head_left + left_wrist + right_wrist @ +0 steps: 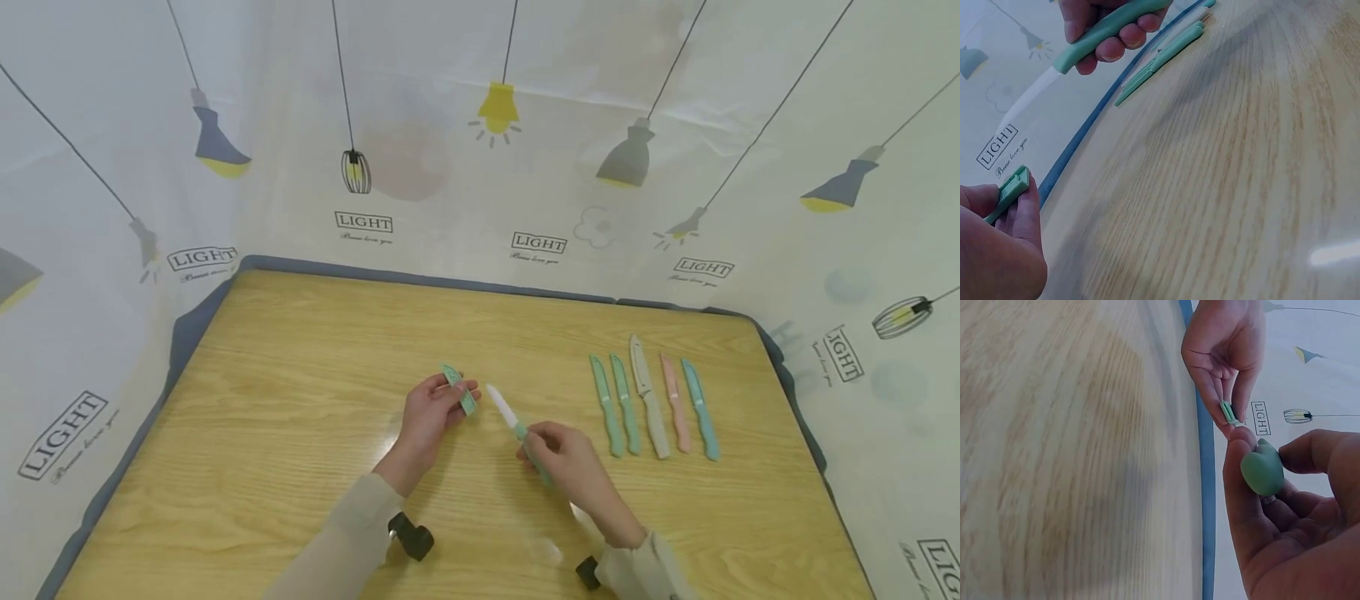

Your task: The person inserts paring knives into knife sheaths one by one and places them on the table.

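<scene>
My left hand (429, 414) pinches a green knife sheath (459, 390) between thumb and fingers, above the middle of the table. In the left wrist view the open end of the sheath (1017, 182) faces the knife. My right hand (567, 460) grips the green handle (1107, 30) of a small knife with a bare white blade (502, 406). The blade tip points toward the sheath, a short gap apart from it. In the right wrist view the butt of the handle (1263, 469) shows between thumb and fingers, and hides the blade.
Right of my hands, a row of sheathed knives lies on the wooden table (300, 350): two green knives (606, 404), a larger off-white knife (648, 400), a pink knife (675, 404) and a blue knife (701, 408). A printed curtain (450, 192) surrounds the table's back and sides.
</scene>
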The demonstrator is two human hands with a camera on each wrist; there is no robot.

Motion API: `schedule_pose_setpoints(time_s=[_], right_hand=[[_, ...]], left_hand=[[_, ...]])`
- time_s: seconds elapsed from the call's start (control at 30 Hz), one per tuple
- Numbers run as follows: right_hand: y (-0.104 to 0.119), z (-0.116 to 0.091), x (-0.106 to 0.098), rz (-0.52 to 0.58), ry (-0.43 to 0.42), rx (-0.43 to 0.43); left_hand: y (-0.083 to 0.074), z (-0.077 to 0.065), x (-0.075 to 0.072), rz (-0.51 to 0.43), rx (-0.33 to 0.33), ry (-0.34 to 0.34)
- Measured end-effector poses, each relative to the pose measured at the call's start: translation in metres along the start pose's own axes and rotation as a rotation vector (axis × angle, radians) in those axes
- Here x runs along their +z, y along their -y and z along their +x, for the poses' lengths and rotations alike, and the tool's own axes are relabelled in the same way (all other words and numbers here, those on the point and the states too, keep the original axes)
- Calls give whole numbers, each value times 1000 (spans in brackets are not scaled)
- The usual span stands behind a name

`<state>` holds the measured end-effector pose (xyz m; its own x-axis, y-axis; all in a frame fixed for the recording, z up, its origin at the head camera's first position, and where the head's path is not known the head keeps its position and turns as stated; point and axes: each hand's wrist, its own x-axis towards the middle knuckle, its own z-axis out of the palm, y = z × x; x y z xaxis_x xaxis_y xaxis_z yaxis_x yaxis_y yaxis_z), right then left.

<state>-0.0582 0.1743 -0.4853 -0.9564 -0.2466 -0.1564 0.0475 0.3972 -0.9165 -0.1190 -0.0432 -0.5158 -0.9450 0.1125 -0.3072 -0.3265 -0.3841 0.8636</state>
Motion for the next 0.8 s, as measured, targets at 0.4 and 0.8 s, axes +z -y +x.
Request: schedule_pose_setpoints(time_s=[0.4,0.8], right_hand=[[-3,0,5,-33,87,1],[18,-2,4,79,123,73]], left_hand=[[-3,1,4,-43,8,-19],[-7,1,7,-66,21,-3]])
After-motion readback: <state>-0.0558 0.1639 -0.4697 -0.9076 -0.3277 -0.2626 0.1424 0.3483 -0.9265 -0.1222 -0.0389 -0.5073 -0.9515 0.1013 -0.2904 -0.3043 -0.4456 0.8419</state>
